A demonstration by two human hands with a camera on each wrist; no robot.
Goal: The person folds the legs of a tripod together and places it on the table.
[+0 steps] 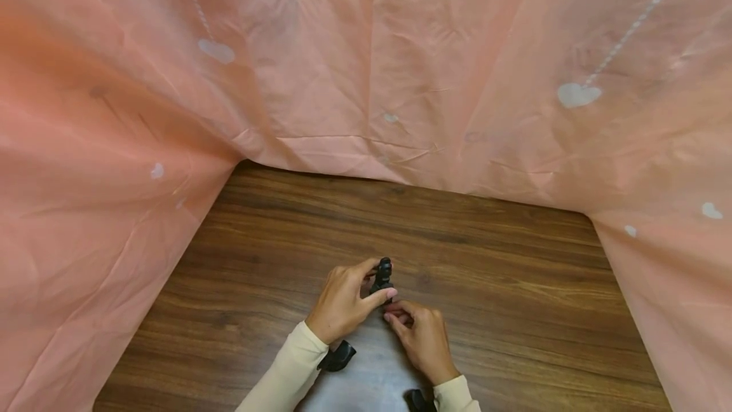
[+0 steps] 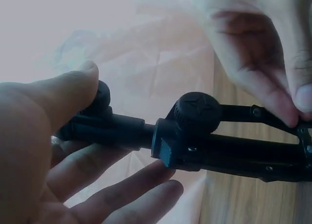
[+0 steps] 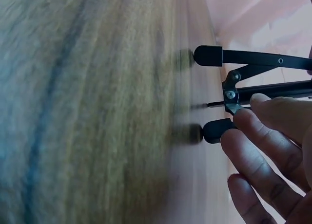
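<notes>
A small black tripod (image 1: 383, 275) stands on the wooden table, seen from above in the head view. My left hand (image 1: 343, 301) holds its upper end; in the left wrist view, the thumb lies by a knob at the top and the fingers pass beneath. A larger round knob (image 2: 197, 112) sits lower on the tripod. My right hand (image 1: 424, 339) is low on the tripod, thumb and index finger pinching near the leg brace (image 3: 230, 93). Two rubber-capped feet (image 3: 208, 55) show in the right wrist view, close to the table. Part of the far leg is hidden.
The brown wooden tabletop (image 1: 274, 234) spreads around both hands. A pink curtain (image 1: 366, 81) with white hearts hangs along the back and both sides. Black wrist devices (image 1: 337, 357) sit at the cream sleeves.
</notes>
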